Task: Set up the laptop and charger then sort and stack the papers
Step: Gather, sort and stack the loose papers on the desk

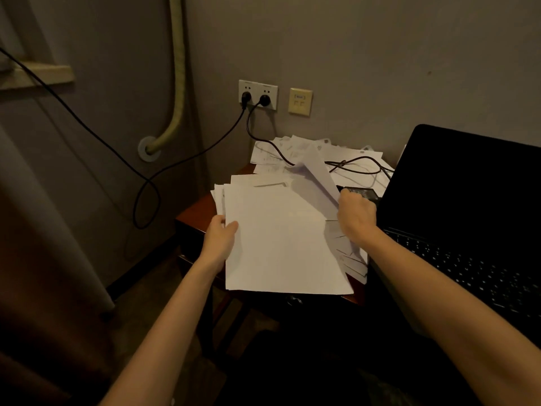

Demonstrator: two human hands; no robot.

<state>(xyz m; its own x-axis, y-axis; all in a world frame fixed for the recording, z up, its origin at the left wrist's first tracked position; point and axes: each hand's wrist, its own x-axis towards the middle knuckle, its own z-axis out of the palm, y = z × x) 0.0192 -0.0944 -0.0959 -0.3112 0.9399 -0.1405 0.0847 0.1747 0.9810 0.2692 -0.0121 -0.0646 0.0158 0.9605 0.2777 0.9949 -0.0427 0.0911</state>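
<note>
A stack of white papers [278, 238] lies on the near left part of the wooden desk [193, 212]. My left hand [221, 238] holds the stack's left edge, thumb on top. My right hand [355, 213] pinches a single sheet [314, 174] and lifts it off the stack, curled upward. More printed papers [295, 150] are spread at the back of the desk. The open black laptop [468, 200] stands on the right, screen dark. Its black charger brick [360, 191] lies just beyond my right hand, and its cable [357, 168] runs over the back papers.
Two black plugs sit in the wall socket [257, 94] above the desk, beside a beige data port [300, 101]. A second black cable [146, 183] loops down left of the desk. A padded pipe [177, 83] and a curtain [44, 244] stand to the left.
</note>
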